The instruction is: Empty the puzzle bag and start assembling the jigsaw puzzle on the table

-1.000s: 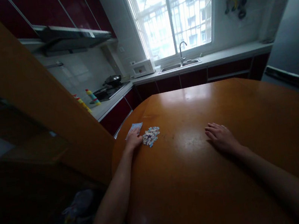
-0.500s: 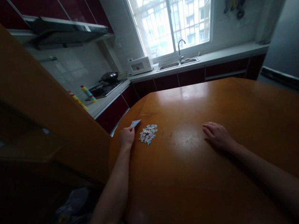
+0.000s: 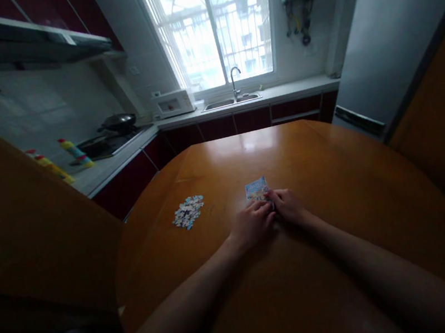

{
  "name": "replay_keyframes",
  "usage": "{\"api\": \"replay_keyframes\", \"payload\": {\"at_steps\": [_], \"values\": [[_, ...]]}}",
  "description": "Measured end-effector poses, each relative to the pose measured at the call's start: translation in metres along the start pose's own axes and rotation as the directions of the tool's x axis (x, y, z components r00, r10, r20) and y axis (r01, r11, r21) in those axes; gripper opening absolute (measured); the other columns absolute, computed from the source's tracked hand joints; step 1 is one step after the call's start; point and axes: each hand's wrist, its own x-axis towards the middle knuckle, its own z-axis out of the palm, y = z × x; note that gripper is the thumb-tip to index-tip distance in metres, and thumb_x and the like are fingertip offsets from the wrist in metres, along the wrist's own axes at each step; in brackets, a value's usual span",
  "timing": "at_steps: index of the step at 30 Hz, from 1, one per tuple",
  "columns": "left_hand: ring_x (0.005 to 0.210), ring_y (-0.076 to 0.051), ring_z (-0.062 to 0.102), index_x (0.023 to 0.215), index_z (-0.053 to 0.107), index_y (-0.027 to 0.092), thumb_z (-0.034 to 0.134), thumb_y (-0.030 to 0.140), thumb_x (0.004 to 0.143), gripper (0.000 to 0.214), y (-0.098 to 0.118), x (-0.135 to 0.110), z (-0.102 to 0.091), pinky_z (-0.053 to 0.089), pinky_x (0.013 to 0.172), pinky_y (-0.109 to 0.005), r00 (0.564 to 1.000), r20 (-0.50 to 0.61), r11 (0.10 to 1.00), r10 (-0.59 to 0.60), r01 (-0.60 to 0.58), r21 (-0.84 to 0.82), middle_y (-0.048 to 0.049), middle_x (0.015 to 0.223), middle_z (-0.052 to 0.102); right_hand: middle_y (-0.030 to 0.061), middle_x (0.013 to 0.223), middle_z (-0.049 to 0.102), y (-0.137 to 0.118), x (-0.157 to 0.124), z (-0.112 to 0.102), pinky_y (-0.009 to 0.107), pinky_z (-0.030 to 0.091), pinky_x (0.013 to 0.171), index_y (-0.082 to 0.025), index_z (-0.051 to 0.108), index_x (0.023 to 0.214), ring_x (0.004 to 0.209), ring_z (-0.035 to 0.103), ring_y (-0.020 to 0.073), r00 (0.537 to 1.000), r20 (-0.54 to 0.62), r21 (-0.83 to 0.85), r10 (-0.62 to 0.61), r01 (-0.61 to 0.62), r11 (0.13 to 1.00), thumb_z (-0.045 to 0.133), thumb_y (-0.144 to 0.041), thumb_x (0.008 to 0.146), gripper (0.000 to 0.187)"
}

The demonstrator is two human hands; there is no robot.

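Brown table [image 3: 246,157]: right of the puzzle pile [image 3: 188,212], my right hand [image 3: 290,205] pinches the printed card [image 3: 255,186]; my left hand [image 3: 252,223] curls at its edge, hold unclear. Probably light, bendable; best edge-held.

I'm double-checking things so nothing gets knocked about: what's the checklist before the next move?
1. Left hand at the card: ok, at its near edge.
2. Right hand at the card: ok, close beside the left hand.
3. Firm grip on the card: cannot tell.
4. Whole card face visible: not ok, hands cover its near part.
5. Puzzle pieces clear of both hands: ok, piled to their left on the table.
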Motion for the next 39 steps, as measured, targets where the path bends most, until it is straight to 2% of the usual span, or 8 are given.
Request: {"api": "replay_keyframes", "payload": {"at_steps": [6, 12, 17, 22, 25, 28, 32, 39], "values": [[0.101, -0.022, 0.067, 0.118, 0.072, 0.02, 0.049, 0.032, 0.104, 0.03, -0.023, -0.01, -0.006, 0.056, 0.092, -0.038, 0.997, -0.059, 0.988, 0.051, -0.059, -0.145, -0.0092, 0.114, 0.073, 0.0063, 0.072, 0.075, 0.05, 0.035, -0.062, 0.026, 0.045, 0.058, -0.015, 0.076, 0.075, 0.066, 0.068, 0.0199, 0.959, -0.212, -0.126, 0.189, -0.219, 0.968, 0.056, -0.036, 0.089, 0.032], [0.1, -0.021, 0.067, 0.111, 0.075, 0.02, 0.051, 0.032, 0.103, 0.028, -0.037, -0.005, -0.003, 0.055, 0.091, -0.037, 0.998, -0.061, 0.966, -0.002, -0.014, -0.258, -0.0087, 0.108, 0.074, 0.0124, 0.087, 0.077, 0.112, 0.028, -0.171, 0.03, 0.05, 0.072, -0.017, 0.077, 0.083, 0.077, 0.07, 0.0223, 0.802, -0.511, -0.241, 0.309, -0.478, 0.845, 0.06, -0.015, 0.075, 0.018], [0.099, -0.021, 0.067, 0.108, 0.076, 0.02, 0.049, 0.033, 0.103, 0.03, -0.039, -0.007, -0.004, 0.054, 0.09, -0.036, 0.999, -0.034, 0.959, 0.017, -0.026, -0.282, -0.0091, 0.106, 0.074, 0.0114, 0.085, 0.073, 0.139, 0.012, -0.216, 0.036, 0.05, 0.078, -0.018, 0.077, 0.084, 0.081, 0.065, 0.0239, 0.716, -0.633, -0.295, 0.295, -0.574, 0.764, 0.061, -0.014, 0.071, 0.02], [0.084, -0.017, 0.068, 0.11, 0.076, 0.021, 0.051, 0.034, 0.101, 0.029, -0.074, -0.009, -0.023, 0.053, 0.078, -0.029, 0.992, 0.019, 0.937, 0.123, -0.11, -0.332, -0.0077, 0.093, 0.075, 0.0201, 0.108, 0.065, 0.139, 0.007, -0.216, 0.051, 0.043, 0.094, -0.017, 0.077, 0.092, 0.106, 0.054, 0.0329, 0.627, -0.754, -0.319, 0.196, -0.61, 0.725, 0.059, -0.018, 0.073, 0.026], [0.089, -0.02, 0.07, 0.103, 0.077, 0.02, 0.054, 0.042, 0.098, 0.032, -0.128, -0.018, -0.046, 0.054, 0.085, -0.032, 0.997, -0.064, 0.942, -0.033, 0.01, -0.337, -0.0085, 0.096, 0.077, 0.0193, 0.121, 0.059, 0.133, 0.011, -0.206, 0.057, 0.038, 0.097, -0.017, 0.075, 0.102, 0.113, 0.048, 0.0354, 0.613, -0.79, -0.399, 0.022, -0.541, 0.74, 0.056, -0.02, 0.074, 0.034], [0.105, -0.026, 0.069, 0.102, 0.078, 0.018, 0.056, 0.057, 0.091, 0.046, -0.192, -0.043, -0.069, 0.052, 0.099, -0.037, 0.86, -0.153, 0.832, -0.487, 0.403, -0.381, -0.0096, 0.107, 0.077, 0.0173, 0.119, 0.059, 0.126, 0.019, -0.187, 0.056, 0.04, 0.097, -0.017, 0.074, 0.101, 0.113, 0.048, 0.0348, 0.668, -0.74, -0.469, -0.085, -0.422, 0.776, 0.052, -0.02, 0.077, 0.033], [0.115, -0.033, 0.067, 0.114, 0.073, 0.007, 0.036, 0.064, 0.093, 0.07, -0.249, -0.081, -0.08, 0.051, 0.102, -0.048, 0.695, -0.191, 0.705, -0.693, 0.597, -0.384, -0.0173, 0.114, 0.074, 0.016, 0.111, 0.061, 0.112, 0.03, -0.153, 0.052, 0.042, 0.098, -0.017, 0.074, 0.095, 0.111, 0.052, 0.0332, 0.779, -0.616, -0.493, -0.117, -0.265, 0.829, 0.049, -0.018, 0.079, 0.03], [0.135, -0.029, 0.056, 0.121, 0.071, 0.014, 0.044, 0.068, 0.09, 0.068, -0.244, -0.076, -0.053, 0.036, 0.12, -0.046, 0.782, -0.051, 0.737, -0.622, 0.562, -0.374, -0.0149, 0.139, 0.063, 0.0145, 0.105, 0.063, 0.087, 0.03, -0.111, 0.046, 0.045, 0.1, -0.016, 0.074, 0.092, 0.104, 0.056, 0.03, 0.902, -0.409, -0.461, -0.141, -0.071, 0.884, 0.052, -0.021, 0.08, 0.026]]}}
